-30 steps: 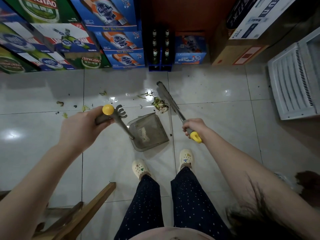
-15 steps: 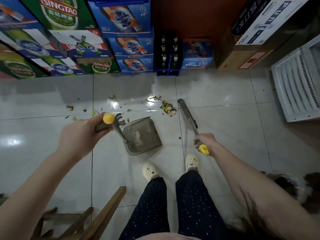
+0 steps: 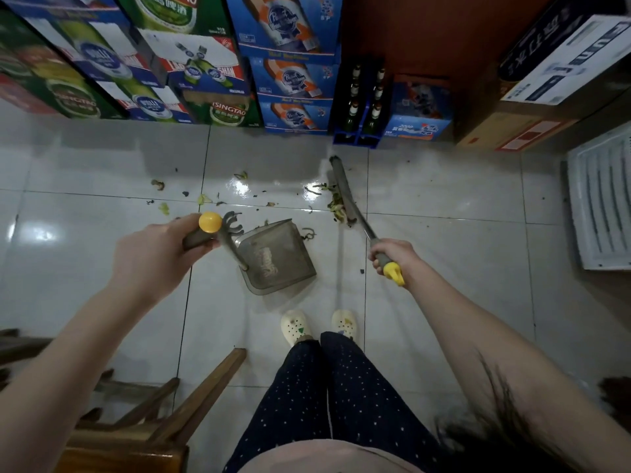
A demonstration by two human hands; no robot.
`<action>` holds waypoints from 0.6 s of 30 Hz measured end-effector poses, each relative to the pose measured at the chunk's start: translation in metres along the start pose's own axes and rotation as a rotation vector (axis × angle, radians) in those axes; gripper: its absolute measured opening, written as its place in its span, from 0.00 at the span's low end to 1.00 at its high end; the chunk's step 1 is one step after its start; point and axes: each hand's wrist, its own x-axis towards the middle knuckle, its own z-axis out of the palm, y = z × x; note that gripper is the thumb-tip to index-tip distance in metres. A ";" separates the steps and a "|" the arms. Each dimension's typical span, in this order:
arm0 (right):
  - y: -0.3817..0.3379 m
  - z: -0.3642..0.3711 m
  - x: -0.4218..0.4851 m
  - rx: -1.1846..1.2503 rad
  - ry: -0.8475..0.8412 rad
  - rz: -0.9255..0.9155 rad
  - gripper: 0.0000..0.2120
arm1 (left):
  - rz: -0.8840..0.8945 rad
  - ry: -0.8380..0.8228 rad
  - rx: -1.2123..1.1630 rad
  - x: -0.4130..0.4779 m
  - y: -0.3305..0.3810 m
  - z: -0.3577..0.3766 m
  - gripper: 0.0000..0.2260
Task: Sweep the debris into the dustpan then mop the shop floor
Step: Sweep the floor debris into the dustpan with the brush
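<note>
The tiled floor [image 3: 444, 285] is throwing back wet glare and carrying the litter, with stacked beer cartons [image 3: 290, 76] standing far beyond both grips. The dustpan [image 3: 276, 257] is sitting on the tiles down and to the right of the left grip, its mouth facing away toward the cartons. The broom [image 3: 343, 192] is reaching forward and slightly left from the right grip, its head lying on the floor past the pan's mouth.

The left hand [image 3: 153, 257] is clenching the dustpan's upright handle just under its yellow cap. The right hand [image 3: 392, 256] is wrapping the broom's grey grip beside its yellow end. A clump of green debris [image 3: 336, 204] is lying against the left side of the broom head, and smaller scraps [image 3: 205, 199] are lying scattered ahead of the left grip.

Sweeping appears to be the step in hand, with mopping not yet begun. The next move is probably calling for the right hand to draw the clump back into the pan's mouth while the left is steadying the pan.
</note>
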 end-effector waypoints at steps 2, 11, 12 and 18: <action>0.000 -0.009 -0.008 0.006 0.004 0.009 0.06 | 0.012 0.007 0.001 -0.003 0.003 -0.001 0.12; 0.045 -0.045 -0.049 0.019 0.041 0.049 0.07 | 0.060 -0.032 -0.019 -0.014 0.015 0.004 0.12; 0.051 -0.049 -0.052 0.018 0.045 0.057 0.06 | 0.062 -0.031 -0.016 -0.015 0.016 0.004 0.12; 0.093 -0.068 -0.077 0.005 0.062 0.082 0.06 | 0.112 -0.003 -0.039 -0.023 0.030 0.003 0.12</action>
